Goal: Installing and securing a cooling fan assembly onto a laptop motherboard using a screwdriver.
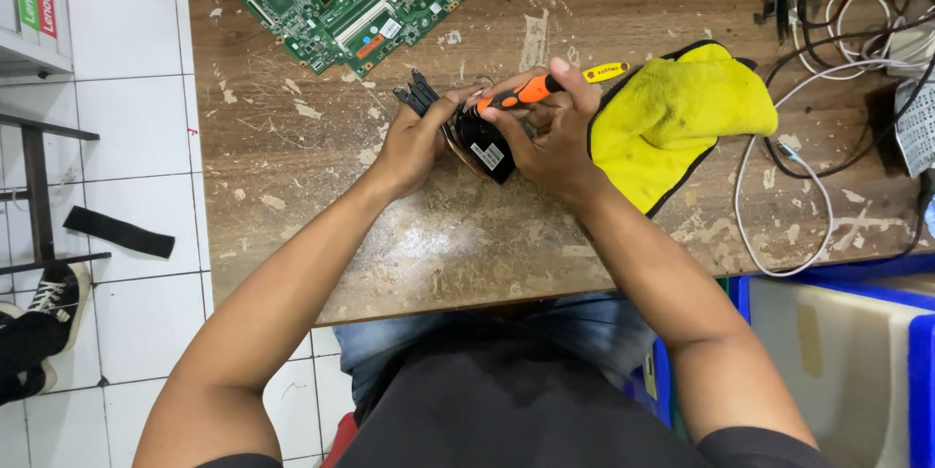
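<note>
My left hand (414, 142) cups a small black plastic fan unit with coppery fins (484, 149) just above the scuffed wooden table (438, 244). My right hand (550, 137) pinches an orange-and-black screwdriver (516, 95), tip against the fan. A fuzzy yellow cloth (672, 117) lies beside it.

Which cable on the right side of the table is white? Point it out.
The thin white cable looping down toward the table's front edge, beside the yellow cloth; the others, piled at the back corner, are black.
</note>
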